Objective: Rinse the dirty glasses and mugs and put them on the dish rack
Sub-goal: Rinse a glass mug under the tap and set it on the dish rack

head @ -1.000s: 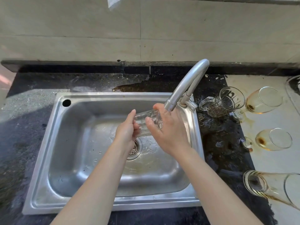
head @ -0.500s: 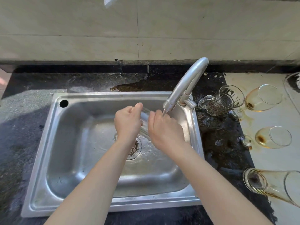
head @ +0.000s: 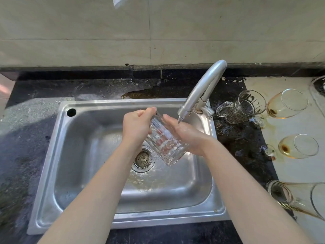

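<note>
While left hand (head: 136,125) grips tilted glass (head: 165,145) over sink (head: 79,164) | right hand (head: 186,136) flat against it | contents unclear

Bright daylight, shadowed left counter, warped edges

The left hand (head: 137,127) covers the mouth of the glass tumbler (head: 165,147). The right hand (head: 188,138) lies partly behind it, and we cannot tell whether its fingers curl round. At 4 o'clock the right edge cuts off a stained tall glass (head: 299,199). At 2 o'clock it cuts off a round-rimmed object (head: 319,88) we cannot name. At 12 o'clock the top edge clips a white scrap (head: 118,1).
</note>
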`<state>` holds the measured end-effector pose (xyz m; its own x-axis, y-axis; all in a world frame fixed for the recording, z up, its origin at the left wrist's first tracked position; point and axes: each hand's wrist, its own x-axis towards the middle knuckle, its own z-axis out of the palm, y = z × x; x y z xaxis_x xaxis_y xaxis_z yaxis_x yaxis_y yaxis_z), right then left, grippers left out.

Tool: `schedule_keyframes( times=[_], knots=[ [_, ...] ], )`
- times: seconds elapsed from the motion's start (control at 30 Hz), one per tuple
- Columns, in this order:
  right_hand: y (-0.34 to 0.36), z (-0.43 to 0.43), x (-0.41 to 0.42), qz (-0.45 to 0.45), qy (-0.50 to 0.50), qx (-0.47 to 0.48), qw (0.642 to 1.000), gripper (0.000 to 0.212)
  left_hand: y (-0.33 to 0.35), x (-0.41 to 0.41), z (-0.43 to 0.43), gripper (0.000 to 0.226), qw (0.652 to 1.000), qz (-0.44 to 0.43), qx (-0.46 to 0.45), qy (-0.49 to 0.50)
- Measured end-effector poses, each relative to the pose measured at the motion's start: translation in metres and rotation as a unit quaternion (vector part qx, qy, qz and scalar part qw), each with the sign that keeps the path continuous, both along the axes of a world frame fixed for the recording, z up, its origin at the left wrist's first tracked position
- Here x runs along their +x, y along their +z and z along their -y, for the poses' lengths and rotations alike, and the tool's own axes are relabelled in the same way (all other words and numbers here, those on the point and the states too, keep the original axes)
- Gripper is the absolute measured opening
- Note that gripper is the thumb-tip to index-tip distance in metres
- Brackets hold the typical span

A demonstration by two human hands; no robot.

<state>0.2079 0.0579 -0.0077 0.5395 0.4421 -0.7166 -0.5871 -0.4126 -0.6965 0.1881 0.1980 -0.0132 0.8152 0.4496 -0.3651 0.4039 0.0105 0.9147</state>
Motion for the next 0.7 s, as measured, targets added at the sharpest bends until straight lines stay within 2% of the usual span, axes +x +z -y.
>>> schedule_keyframes(
  times=[0.1,0.17,0.27,0.37,0.43,0.5,0.57,0.63,0.7],
  knots=[
    [0.004,0.012,-0.003,-0.04,-0.044,0.113,0.992,0.046,-0.006,0.003,-0.003,0.028,0.99,-0.058,-0.1,0.075],
    [0.007,0.015,-0.009,-0.015,-0.116,0.128,0.985,0.037,-0.015,0.004,-0.003,0.023,0.967,-0.116,-0.183,0.137],
    [0.002,0.007,-0.023,0.124,-0.152,0.054,0.979,0.061,-0.032,0.003,0.001,0.018,0.92,-0.175,-0.297,0.189],
    [-0.009,-0.001,-0.03,0.257,-0.184,-0.018,0.949,0.059,-0.036,0.0,0.009,0.025,0.898,-0.207,-0.336,0.197],
    [-0.003,0.0,-0.027,0.251,-0.163,-0.016,0.954,0.061,-0.035,-0.003,0.011,0.027,0.895,-0.204,-0.34,0.202],
    [0.01,0.003,-0.02,0.206,-0.112,-0.018,0.972,0.053,-0.034,-0.006,0.011,0.029,0.897,-0.208,-0.335,0.199],
    [0.015,0.002,-0.011,0.195,-0.093,-0.05,0.975,0.049,-0.036,-0.008,0.013,0.03,0.892,-0.218,-0.342,0.198],
    [0.008,-0.003,-0.005,0.206,-0.15,-0.09,0.963,0.049,-0.031,-0.01,0.016,0.035,0.886,-0.232,-0.35,0.197],
    [0.0,-0.008,-0.01,0.214,-0.218,-0.081,0.949,0.038,-0.025,-0.012,0.019,0.039,0.882,-0.24,-0.362,0.185]
  ],
)
